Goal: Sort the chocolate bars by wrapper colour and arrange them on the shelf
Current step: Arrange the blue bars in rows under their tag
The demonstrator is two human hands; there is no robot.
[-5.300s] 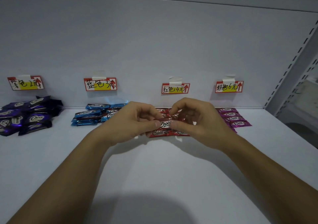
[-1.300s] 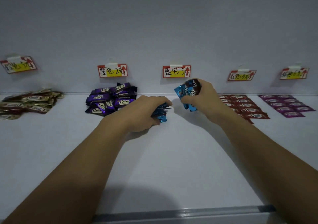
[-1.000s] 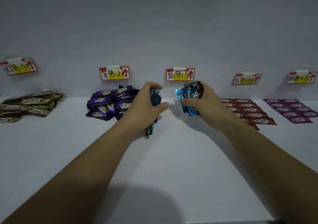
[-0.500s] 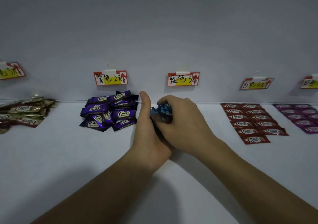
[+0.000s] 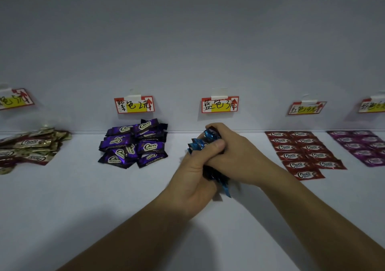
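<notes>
Both hands clasp one bunch of blue chocolate bars [image 5: 200, 143] just above the white shelf [image 5: 104, 197], below the blue price label [image 5: 219, 104]. My left hand [image 5: 193, 172] grips the bunch from the left with the thumb laid over its top. My right hand [image 5: 235, 156] wraps around it from the right. Blue wrapper ends stick out above the thumb and below the palms [image 5: 224, 185]; the rest of the bunch is hidden.
Purple bars [image 5: 133, 144] lie heaped at the left under their label [image 5: 134, 104]. Gold bars [image 5: 29, 147] sit at the far left. Red bars [image 5: 302, 153] lie in neat rows at the right, pink bars [image 5: 362, 145] further right. Labels hang on the back wall.
Each hand held its own bunch of blue bars a second ago; they have come together into one clasped bunch. My view has shifted slightly toward the shelf.
</notes>
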